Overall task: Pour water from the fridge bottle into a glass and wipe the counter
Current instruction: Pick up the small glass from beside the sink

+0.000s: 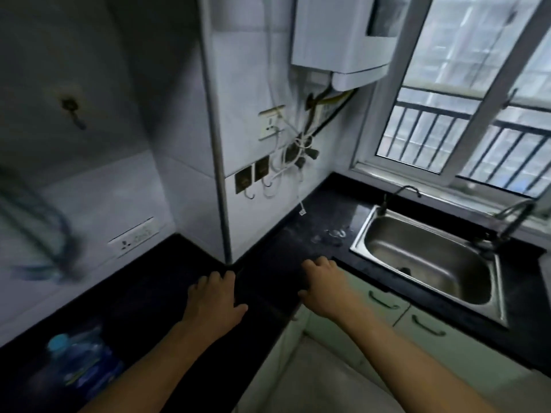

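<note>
A clear plastic water bottle point(79, 365) with a blue cap and blue label stands blurred on the black counter point(277, 251) at the lower left. A transparent glass point(335, 236) sits on the counter just left of the sink, faint against the dark top. My left hand point(213, 299) lies flat on the counter near the inner corner, fingers spread, holding nothing. My right hand point(322, 289) rests at the counter's front edge with fingers curled under; I see nothing in it. Both hands are well apart from bottle and glass.
A steel sink point(429, 257) with a tap point(405, 192) is set in the counter at the right, below a barred window. A vertical pipe point(219, 174), wall sockets, dangling cables and a white water heater point(337, 40) hang on the tiled wall. Pale green cabinet doors point(423, 326) lie under the counter.
</note>
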`<act>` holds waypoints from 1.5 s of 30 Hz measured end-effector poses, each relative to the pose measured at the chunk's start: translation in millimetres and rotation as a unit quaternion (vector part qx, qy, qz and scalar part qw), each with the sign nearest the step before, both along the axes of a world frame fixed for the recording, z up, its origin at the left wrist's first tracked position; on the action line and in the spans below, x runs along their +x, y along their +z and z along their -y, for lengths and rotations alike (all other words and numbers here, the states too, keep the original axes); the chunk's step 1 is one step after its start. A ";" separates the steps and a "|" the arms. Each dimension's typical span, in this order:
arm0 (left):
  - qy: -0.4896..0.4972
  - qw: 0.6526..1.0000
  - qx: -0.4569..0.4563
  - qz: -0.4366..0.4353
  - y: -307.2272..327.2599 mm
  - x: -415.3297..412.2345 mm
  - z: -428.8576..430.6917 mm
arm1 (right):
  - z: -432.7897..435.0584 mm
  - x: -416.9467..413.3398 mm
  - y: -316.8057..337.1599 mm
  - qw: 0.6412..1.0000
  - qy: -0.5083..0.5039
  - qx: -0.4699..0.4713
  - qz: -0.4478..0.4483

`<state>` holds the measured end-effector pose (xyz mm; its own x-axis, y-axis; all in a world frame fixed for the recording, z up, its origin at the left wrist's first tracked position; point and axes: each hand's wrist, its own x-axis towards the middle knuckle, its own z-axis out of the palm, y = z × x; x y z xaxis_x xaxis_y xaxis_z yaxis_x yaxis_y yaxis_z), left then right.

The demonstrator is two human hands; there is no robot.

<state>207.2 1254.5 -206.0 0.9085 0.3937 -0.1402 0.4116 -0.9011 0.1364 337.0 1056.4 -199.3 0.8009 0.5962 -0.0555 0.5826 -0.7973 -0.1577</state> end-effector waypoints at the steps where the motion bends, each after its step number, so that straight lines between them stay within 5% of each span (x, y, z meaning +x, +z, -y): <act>1: -0.007 1.000 -0.001 0.000 -0.6 13.8 9.8 | 13.4 11.3 -1.7 1.000 -0.009 0.004 0.002; 18: 0.020 0.998 -0.051 0.029 -24.8 236.4 139.5 | 142.1 239.9 -26.4 0.997 -0.027 0.048 -0.044; 36: 0.004 0.989 -0.134 -0.056 -127.7 404.1 101.8 | 91.6 382.1 -120.1 0.978 -0.140 0.084 -0.127; 45: 0.104 0.953 -0.279 -0.058 -169.8 449.8 111.3 | 61.5 439.1 -179.5 0.961 -0.179 0.090 -0.192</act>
